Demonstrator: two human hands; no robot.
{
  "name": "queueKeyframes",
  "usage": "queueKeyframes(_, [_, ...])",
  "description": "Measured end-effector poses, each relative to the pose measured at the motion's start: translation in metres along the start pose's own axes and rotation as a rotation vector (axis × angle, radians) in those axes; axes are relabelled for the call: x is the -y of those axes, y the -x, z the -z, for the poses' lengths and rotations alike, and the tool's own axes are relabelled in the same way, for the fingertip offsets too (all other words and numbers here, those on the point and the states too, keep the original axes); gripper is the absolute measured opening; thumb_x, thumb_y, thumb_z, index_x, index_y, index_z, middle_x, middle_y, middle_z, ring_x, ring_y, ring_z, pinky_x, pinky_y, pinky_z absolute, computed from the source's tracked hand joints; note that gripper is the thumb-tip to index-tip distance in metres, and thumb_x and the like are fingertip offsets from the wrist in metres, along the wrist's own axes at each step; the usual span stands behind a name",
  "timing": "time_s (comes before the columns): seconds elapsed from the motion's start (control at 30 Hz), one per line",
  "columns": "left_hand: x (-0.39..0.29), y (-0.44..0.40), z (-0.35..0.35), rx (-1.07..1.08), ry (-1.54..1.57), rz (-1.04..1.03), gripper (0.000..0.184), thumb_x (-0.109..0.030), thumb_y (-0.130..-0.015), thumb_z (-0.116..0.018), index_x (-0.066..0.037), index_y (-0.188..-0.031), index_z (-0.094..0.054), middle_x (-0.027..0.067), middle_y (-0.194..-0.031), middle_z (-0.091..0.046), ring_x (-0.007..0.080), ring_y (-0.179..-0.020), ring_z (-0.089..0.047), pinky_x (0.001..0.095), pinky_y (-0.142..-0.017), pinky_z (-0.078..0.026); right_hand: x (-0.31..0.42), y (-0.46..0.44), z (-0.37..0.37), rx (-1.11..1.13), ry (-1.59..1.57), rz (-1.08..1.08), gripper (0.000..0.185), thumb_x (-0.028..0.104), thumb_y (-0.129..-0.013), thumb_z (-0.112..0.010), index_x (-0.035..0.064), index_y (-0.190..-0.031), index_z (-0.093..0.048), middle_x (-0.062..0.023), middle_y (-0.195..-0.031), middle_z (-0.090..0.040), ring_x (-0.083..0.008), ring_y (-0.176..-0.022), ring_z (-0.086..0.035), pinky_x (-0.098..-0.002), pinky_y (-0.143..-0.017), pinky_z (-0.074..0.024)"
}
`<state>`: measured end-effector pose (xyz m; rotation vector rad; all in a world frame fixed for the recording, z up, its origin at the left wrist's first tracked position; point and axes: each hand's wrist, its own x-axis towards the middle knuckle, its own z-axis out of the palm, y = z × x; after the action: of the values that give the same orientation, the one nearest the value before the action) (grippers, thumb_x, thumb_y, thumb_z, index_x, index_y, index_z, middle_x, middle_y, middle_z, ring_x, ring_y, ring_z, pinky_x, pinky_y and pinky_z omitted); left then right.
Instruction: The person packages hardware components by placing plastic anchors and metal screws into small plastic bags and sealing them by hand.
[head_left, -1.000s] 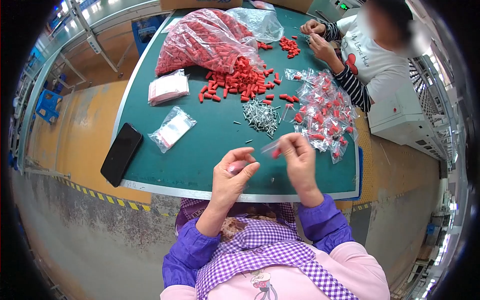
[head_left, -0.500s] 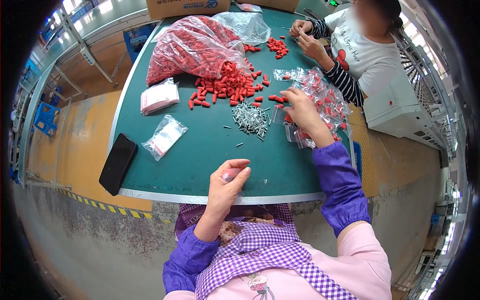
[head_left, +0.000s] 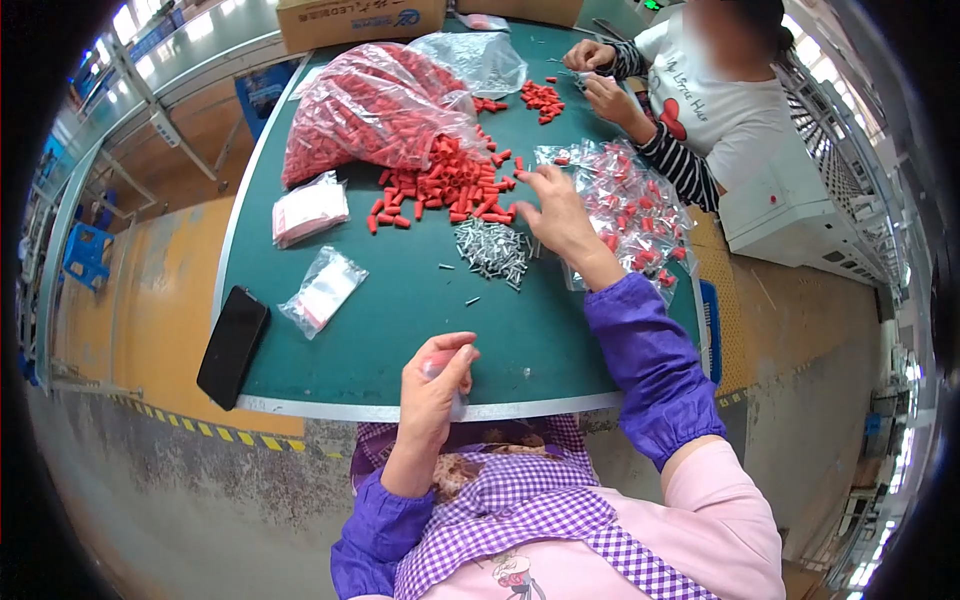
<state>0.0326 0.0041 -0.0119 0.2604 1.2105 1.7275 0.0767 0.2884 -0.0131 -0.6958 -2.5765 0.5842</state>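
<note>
My left hand is closed around small plastic bags with red on them, near the table's front edge. My right hand reaches over the table with fingers apart, between the loose red caps and the filled bags; nothing shows in it. Just left of that hand lies a heap of silver screws. The red caps spill from a large clear bag. Two packs of small bags, one stack and one in clear plastic, lie at the left.
A black phone lies at the left table edge. At the back right, a co-worker in striped sleeves works with both hands near a smaller group of red caps. A cardboard box and an empty clear bag are at the back.
My right hand let go of a small bag at the filled bags on the right, then moved left towards the red caps. My left hand keeps its hold near the front edge.
</note>
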Motion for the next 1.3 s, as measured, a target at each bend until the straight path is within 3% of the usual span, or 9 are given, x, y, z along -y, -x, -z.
queueKeyframes(0.07, [0.0, 0.001, 0.002, -0.025, 0.025, 0.001, 0.022, -0.011, -0.088, -0.064, 0.002, -0.105, -0.059, 0.0065, -0.085, -0.062, 0.0069, -0.06, -0.051, 0.0212, -0.054, -0.042, -0.009, -0.002, 0.008, -0.293, 0.456, -0.011, 0.044, 0.021, -0.079, -0.069, 0.0097, -0.121, -0.058, -0.016, -0.126, -0.048, -0.0326, -0.117, -0.046, -0.0464, -0.095, -0.0386])
queueKeyframes(0.1, [0.001, 0.0, 0.001, -0.019, 0.017, -0.003, 0.021, -0.011, -0.088, -0.063, 0.001, -0.105, -0.059, 0.0066, -0.085, -0.062, 0.0072, -0.06, -0.051, 0.0213, -0.054, -0.042, -0.019, -0.006, 0.018, -0.248, 0.454, -0.096, 0.047, 0.034, -0.082, -0.066, 0.0152, -0.124, -0.057, -0.0164, -0.138, -0.039, -0.0378, -0.13, -0.029, -0.0561, -0.102, -0.027])
queueKeyframes(0.2, [0.001, -0.001, -0.005, -0.018, -0.01, 0.004, 0.02, -0.011, -0.088, -0.063, 0.001, -0.105, -0.059, 0.0066, -0.085, -0.062, 0.0072, -0.06, -0.052, 0.0212, -0.054, -0.042, -0.045, -0.01, 0.027, -0.212, 0.635, -0.272, 0.053, 0.046, -0.082, -0.062, 0.0203, -0.128, -0.055, -0.0168, -0.143, -0.033, -0.0398, -0.133, -0.025, -0.0599, -0.103, -0.0237])
queueKeyframes(0.23, [0.004, -0.003, -0.006, -0.009, -0.019, 0.002, 0.021, -0.011, -0.089, -0.063, 0.001, -0.105, -0.059, 0.0062, -0.085, -0.062, 0.0071, -0.06, -0.052, 0.0212, -0.054, -0.042, -0.046, -0.009, 0.03, -0.03, 0.617, -0.415, 0.058, 0.053, -0.082, -0.058, 0.0235, -0.131, -0.051, -0.0149, -0.147, -0.03, -0.0411, -0.136, -0.021, -0.0625, -0.104, -0.0198])
queueKeyframes(0.43, [0.006, 0.0, -0.008, -0.039, -0.029, 0.014, 0.021, -0.01, -0.089, -0.062, 0.0, -0.107, -0.057, 0.0057, -0.083, -0.062, 0.0074, -0.06, -0.053, 0.0209, -0.052, -0.043, -0.071, 0.031, 0.029, -0.292, 0.536, -0.313, 0.03, 0.034, -0.083, -0.057, 0.0129, -0.104, -0.061, -0.0096, -0.11, -0.057, -0.0316, -0.108, -0.05, -0.0545, -0.085, -0.0402])
queueKeyframes(0.57, [0.009, 0.0, -0.007, -0.042, -0.033, -0.024, 0.018, -0.01, -0.089, -0.062, 0.0, -0.104, -0.058, 0.0058, -0.082, -0.062, 0.0073, -0.06, -0.054, 0.0208, -0.051, -0.042, -0.085, 0.07, 0.045, -0.408, 0.562, -0.288, 0.021, 0.029, -0.081, -0.058, 0.0132, -0.095, -0.06, -0.0099, -0.1, -0.056, -0.0307, -0.101, -0.053, -0.0521, -0.081, -0.0416])
queueKeyframes(1.0, [0.012, -0.005, -0.016, -0.059, -0.084, -0.048, 0.02, -0.01, -0.09, -0.06, 0.0, -0.108, -0.055, 0.0061, -0.083, -0.061, 0.0074, -0.061, -0.054, 0.0209, -0.051, -0.043, -0.238, 0.189, 0.155, -0.279, 0.583, -0.644, 0.027, 0.024, -0.083, -0.057, 0.0083, -0.104, -0.065, -0.0157, -0.106, -0.062, -0.0365, -0.1, -0.056, -0.0464, -0.089, -0.043])
queueKeyframes(1.17, [0.011, -0.005, -0.023, -0.08, -0.044, -0.019, 0.021, -0.009, -0.091, -0.059, 0.0, -0.109, -0.054, 0.0065, -0.084, -0.061, 0.0077, -0.061, -0.054, 0.0208, -0.052, -0.044, -0.204, 0.194, 0.167, -0.423, 0.471, -0.767, 0.029, 0.026, -0.084, -0.061, 0.0072, -0.105, -0.065, -0.0132, -0.109, -0.062, -0.0331, -0.103, -0.056, -0.0465, -0.089, -0.0431])
queueKeyframes(1.3, [0.014, -0.009, -0.027, -0.061, 0.05, 0.009, 0.02, -0.008, -0.091, -0.059, 0.0, -0.108, -0.055, 0.0074, -0.085, -0.061, 0.0085, -0.061, -0.053, 0.0218, -0.052, -0.044, -0.087, 0.175, 0.126, -0.464, 0.354, -0.192, 0.032, 0.03, -0.079, -0.068, 0.0055, -0.099, -0.063, -0.0132, -0.106, -0.061, -0.0324, -0.105, -0.055, -0.0439, -0.087, -0.0417])
